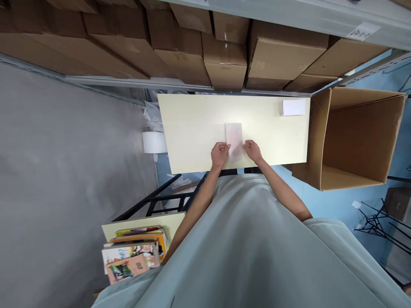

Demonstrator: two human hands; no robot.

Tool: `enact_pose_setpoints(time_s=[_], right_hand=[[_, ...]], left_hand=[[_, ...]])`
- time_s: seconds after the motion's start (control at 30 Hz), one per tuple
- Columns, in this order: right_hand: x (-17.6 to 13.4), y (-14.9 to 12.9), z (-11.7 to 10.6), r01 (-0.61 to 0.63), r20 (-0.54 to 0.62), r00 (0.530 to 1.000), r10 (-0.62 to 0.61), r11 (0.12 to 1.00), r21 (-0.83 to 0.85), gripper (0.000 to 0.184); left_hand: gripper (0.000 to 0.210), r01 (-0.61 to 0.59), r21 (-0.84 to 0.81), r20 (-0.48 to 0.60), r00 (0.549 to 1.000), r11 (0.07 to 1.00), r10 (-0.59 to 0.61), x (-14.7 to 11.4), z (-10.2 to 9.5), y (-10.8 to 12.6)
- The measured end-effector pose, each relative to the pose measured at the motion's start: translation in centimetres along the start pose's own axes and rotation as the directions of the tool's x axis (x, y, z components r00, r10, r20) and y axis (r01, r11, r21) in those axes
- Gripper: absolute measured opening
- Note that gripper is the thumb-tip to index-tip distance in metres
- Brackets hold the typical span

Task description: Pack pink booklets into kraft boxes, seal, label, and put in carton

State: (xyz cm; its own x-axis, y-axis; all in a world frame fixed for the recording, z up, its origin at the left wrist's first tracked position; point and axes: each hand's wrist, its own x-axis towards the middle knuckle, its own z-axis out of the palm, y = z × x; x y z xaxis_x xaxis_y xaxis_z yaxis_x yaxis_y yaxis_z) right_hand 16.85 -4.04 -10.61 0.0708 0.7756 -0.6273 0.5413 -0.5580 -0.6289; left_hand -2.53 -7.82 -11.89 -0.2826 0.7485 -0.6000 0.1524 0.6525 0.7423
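Note:
A flat, pale pinkish-white rectangular packet (234, 136) lies on the cream tabletop (192, 128), its long sides running away from me. It looks wrapped in something thin and translucent, and its lower end is blurred. At its left edge, my left hand (220, 154) is closed, with the thumb and fingertips pinched on the edge near the lower end. My right hand (252, 150) is curled at the opposite edge, fingertips pressed together beside the packet's lower right side. Whatever thin material the right fingertips pinch is too small to make out.
A white box-like stack (293, 108) sits at the table's far right corner. An open cardboard carton (356, 141) stands against the right end. Cardboard boxes (224, 60) fill the shelf behind. A white roll (154, 142) is left of the table; books (135, 252) lie lower left.

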Motion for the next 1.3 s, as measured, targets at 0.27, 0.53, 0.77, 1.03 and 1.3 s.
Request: enact_pose_setpoints(time_s=[0.27, 0.53, 0.77, 1.03, 1.3], right_hand=[[0.7, -0.7, 3.7, -0.114, -0.127, 0.985, 0.117, 0.993, 0.034, 0.016], [-1.1, -2.7, 3.5, -0.035, -0.135, 0.99, 0.045, 0.996, 0.08, 0.022], [-4.1, -6.9, 5.3, 0.081, -0.081, 0.993, -0.082, 0.997, -0.016, 0.019], [-4.9, -10.2, 7.5, 0.093, 0.025, 0.996, -0.09, 0.979, -0.183, 0.017], [-2.7, -8.0, 5.6, 0.036, 0.011, 0.999, -0.034, 0.947, -0.32, 0.005]], left_hand=[[0.022, -0.115, 0.245, 0.107, 0.99, 0.963, 0.092, 2.2, -2.8, -1.1], [0.025, -0.024, 0.06, 0.31, 0.951, 0.998, 0.004, 2.8, -5.2, -1.3], [0.029, -0.123, 0.022, 0.303, 0.946, 0.992, 0.111, 0.7, -7.2, 1.0], [0.036, -0.134, -0.061, 0.296, 0.944, 0.989, 0.146, 1.3, -9.6, 1.5], [0.032, -0.014, 0.039, 0.302, 0.953, 0.999, 0.001, 2.5, -7.2, -0.3]])
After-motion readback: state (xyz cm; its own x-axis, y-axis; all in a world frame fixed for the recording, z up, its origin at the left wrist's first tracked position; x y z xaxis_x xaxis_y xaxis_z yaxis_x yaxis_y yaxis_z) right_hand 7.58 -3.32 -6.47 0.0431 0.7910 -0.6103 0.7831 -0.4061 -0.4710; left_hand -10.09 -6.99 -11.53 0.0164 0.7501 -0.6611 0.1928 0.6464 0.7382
